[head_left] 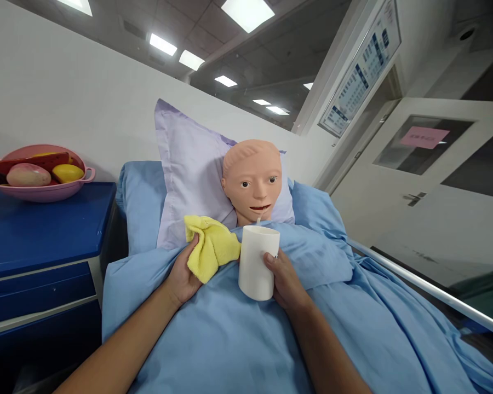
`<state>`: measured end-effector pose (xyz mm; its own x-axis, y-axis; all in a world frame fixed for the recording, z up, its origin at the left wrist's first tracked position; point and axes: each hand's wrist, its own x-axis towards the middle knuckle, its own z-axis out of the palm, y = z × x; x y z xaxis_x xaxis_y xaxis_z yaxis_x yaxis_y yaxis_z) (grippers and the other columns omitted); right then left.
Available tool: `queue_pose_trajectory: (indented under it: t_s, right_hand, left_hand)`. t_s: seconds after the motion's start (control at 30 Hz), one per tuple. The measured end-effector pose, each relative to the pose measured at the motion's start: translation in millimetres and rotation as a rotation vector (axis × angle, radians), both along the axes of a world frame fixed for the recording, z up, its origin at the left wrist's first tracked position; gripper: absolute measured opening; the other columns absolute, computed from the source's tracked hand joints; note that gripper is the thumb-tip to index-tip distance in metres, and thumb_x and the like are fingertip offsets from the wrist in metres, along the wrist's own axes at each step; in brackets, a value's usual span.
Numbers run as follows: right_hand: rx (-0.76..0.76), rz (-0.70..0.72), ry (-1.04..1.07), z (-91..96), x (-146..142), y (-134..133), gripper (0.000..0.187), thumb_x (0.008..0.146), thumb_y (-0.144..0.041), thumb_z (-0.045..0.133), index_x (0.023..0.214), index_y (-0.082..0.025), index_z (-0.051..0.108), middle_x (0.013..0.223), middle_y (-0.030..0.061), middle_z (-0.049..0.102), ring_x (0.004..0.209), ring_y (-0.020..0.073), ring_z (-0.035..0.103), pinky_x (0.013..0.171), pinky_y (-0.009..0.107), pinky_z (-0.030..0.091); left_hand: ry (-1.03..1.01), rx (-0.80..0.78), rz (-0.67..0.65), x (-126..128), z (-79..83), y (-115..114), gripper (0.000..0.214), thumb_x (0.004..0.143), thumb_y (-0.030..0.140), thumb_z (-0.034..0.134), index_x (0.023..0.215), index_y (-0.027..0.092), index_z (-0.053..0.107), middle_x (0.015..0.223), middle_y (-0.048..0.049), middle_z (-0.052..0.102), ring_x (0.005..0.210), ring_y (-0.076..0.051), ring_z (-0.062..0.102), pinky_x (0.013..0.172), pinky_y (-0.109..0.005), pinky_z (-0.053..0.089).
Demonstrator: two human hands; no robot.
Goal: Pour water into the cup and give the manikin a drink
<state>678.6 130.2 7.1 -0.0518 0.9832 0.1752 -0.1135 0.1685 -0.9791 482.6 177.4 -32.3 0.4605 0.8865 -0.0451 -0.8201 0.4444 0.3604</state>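
Observation:
A yellow cloth (213, 246) is gripped in my left hand (185, 276), which holds it bunched over the blue blanket (213, 339). My right hand (286, 279) is wrapped round a white mug (257, 268), with the thumb on its near side. A pale straw (258, 220) rises from the mug toward the mouth of a manikin (252, 180). Whether the straw touches the lips I cannot tell. The manikin's head rests against a lilac pillow (189, 164), and the blanket covers it up to the neck. The cloth's right edge is close beside the mug.
On the left, a blue bedside cabinet (45, 235) carries a pink basket (45, 192) of model fruit (28, 175). A white bed rail (431, 290) runs along the right side. Beyond it is a door (419, 208) with a pink notice.

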Motion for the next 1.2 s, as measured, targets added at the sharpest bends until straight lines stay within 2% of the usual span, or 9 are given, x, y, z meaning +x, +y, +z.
queue_pose_trajectory:
  t_s: [0.17, 0.37, 0.63, 0.87, 1.2]
  right_hand:
    - [0.0, 0.001, 0.066, 2.4, -1.5, -1.8, 0.059, 0.072, -0.055, 0.071, 0.118, -0.021, 0.058, 0.103, 0.0096, 0.071, 0.087, 0.0263, 0.068, 0.073, 0.036, 0.056]
    - [-0.05, -0.02, 0.146, 7.6, -2.3, -2.0, 0.056, 0.083, -0.061, 0.051, 0.113, -0.016, 0.063, 0.097, 0.0124, 0.073, 0.092, 0.0299, 0.068, 0.075, 0.04, 0.056]
    - [-0.017, -0.026, 0.13, 6.9, -6.5, -5.5, 0.056, 0.076, -0.057, 0.066, 0.116, -0.018, 0.062, 0.106, 0.0108, 0.072, 0.095, 0.0298, 0.066, 0.077, 0.038, 0.056]
    - [-0.02, -0.034, 0.146, 5.6, -6.5, -4.2, 0.056, 0.075, -0.055, 0.069, 0.118, -0.019, 0.06, 0.114, 0.0109, 0.069, 0.094, 0.0287, 0.067, 0.075, 0.038, 0.056]
    - [-0.021, -0.048, 0.148, 3.0, -5.2, -3.0, 0.057, 0.076, -0.054, 0.068, 0.119, -0.018, 0.059, 0.113, 0.0115, 0.069, 0.093, 0.0287, 0.067, 0.075, 0.038, 0.056]
  left_hand:
    - [-0.008, -0.005, -0.006, -0.1, 0.7, -0.7, 0.039, 0.093, 0.035, 0.052, 0.124, 0.013, 0.059, 0.105, -0.0081, 0.073, 0.101, -0.02, 0.068, 0.103, -0.032, 0.048]
    - [0.005, 0.005, 0.002, 0.7, 2.8, -1.0, 0.039, 0.094, 0.035, 0.049, 0.126, 0.013, 0.057, 0.104, -0.0076, 0.074, 0.1, -0.019, 0.069, 0.104, -0.031, 0.046]
    - [-0.057, 0.042, -0.031, 0.6, 2.6, -2.3, 0.037, 0.093, 0.035, 0.051, 0.122, 0.013, 0.059, 0.108, -0.0089, 0.072, 0.111, -0.022, 0.064, 0.109, -0.034, 0.042]
    - [-0.066, 0.057, -0.049, 0.3, 4.3, -2.2, 0.043, 0.094, 0.036, 0.049, 0.128, 0.012, 0.056, 0.113, -0.0102, 0.071, 0.112, -0.022, 0.063, 0.11, -0.035, 0.04]
    - [-0.045, 0.039, -0.04, 0.8, 6.3, -2.3, 0.045, 0.094, 0.036, 0.05, 0.131, 0.012, 0.053, 0.115, -0.0106, 0.07, 0.111, -0.023, 0.063, 0.109, -0.035, 0.041]
